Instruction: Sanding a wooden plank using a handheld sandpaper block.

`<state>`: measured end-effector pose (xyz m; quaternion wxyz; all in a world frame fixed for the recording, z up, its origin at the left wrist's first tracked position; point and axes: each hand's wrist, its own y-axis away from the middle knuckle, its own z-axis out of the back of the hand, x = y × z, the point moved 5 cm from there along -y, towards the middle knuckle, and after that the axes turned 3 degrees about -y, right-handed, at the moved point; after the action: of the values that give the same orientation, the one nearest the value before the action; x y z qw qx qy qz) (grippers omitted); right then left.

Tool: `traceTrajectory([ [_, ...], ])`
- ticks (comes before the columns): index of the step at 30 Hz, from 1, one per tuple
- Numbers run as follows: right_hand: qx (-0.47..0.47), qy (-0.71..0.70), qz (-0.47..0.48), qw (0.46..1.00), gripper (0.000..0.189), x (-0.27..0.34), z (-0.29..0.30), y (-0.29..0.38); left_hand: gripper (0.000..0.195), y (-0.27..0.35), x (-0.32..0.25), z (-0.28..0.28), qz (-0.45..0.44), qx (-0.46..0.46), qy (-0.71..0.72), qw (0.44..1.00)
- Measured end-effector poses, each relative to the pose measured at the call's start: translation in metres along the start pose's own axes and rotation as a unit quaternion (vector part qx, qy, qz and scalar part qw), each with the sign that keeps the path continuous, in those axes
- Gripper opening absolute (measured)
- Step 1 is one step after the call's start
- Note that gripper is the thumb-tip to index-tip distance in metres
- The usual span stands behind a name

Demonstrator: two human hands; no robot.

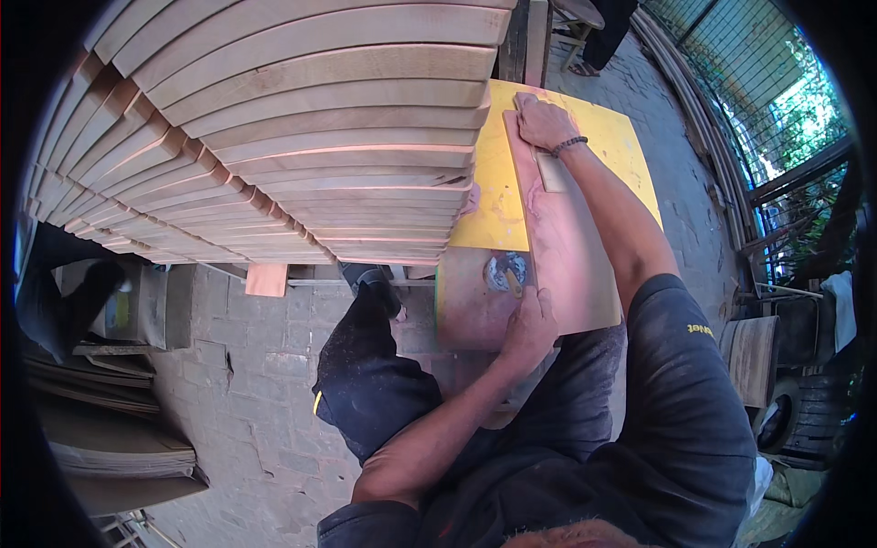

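A long narrow wooden board lies lengthwise on a yellow work panel dusted pink. My left hand grips the board's near end, fingers along its edge. At the far end my right hand is closed over a small block pressed against the board; what kind of block is partly hidden by my fingers. Below my right wrist rests a pale flat rectangular piece. Beside the board, near my left hand, is a round container smeared with white, with a putty knife across it.
A tall stack of wooden boards rises close on the left. One reddish board end juts from beneath it. Flat sheets are piled at lower left. A tyre stands at right. Another person's foot shows beyond the panel.
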<state>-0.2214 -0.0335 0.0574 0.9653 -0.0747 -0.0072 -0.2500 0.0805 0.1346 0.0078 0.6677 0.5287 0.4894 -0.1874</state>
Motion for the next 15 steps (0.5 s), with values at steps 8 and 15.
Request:
traceTrajectory([
  [8, 0.046, -0.029, 0.137, 0.989, 0.054, 0.088, 0.038, 0.191, 0.032, -0.016, 0.029, 0.029, -0.057, -0.107, -0.047, 0.991],
  [15, 0.087, -0.033, 0.049, 0.994, 0.055, 0.062, 0.052, 0.264, 0.052, -0.046, 0.020, -0.012, -0.174, -0.123, -0.122, 0.969],
])
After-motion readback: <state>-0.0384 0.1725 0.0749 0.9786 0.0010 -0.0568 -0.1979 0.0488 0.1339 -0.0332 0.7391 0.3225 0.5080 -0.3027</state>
